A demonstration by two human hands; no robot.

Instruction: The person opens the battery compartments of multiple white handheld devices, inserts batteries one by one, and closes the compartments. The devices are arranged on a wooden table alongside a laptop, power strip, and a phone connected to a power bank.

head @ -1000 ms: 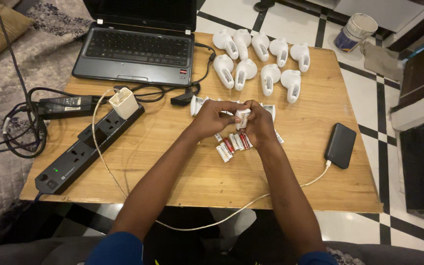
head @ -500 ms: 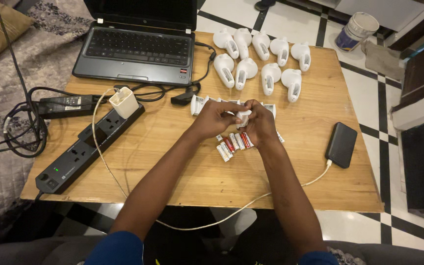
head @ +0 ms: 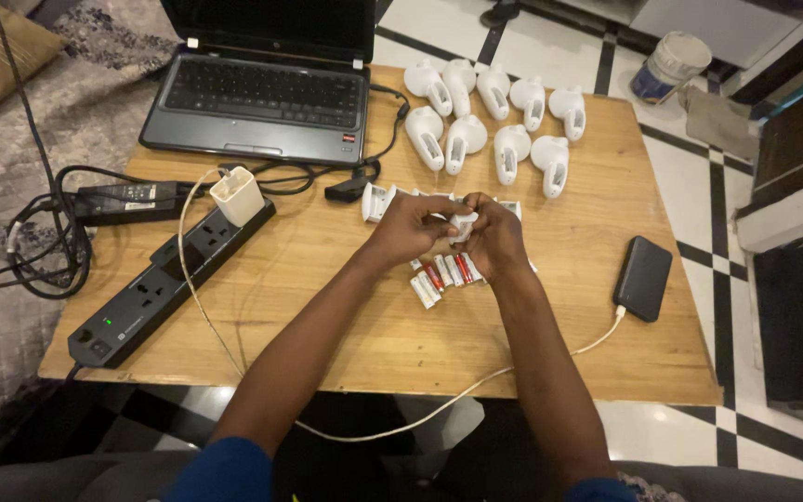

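Above the middle of the wooden desk (head: 346, 325), the left hand (head: 406, 228) and the right hand (head: 494, 237) meet around a small white part (head: 462, 223), each grip closed on it from its own side, so the part sits between the fingertips. Just near of the hands, red-and-white batteries (head: 440, 276) lie in a loose row. Farther off, white handheld devices (head: 494, 116) lie in two rows, right of the laptop (head: 262, 88).
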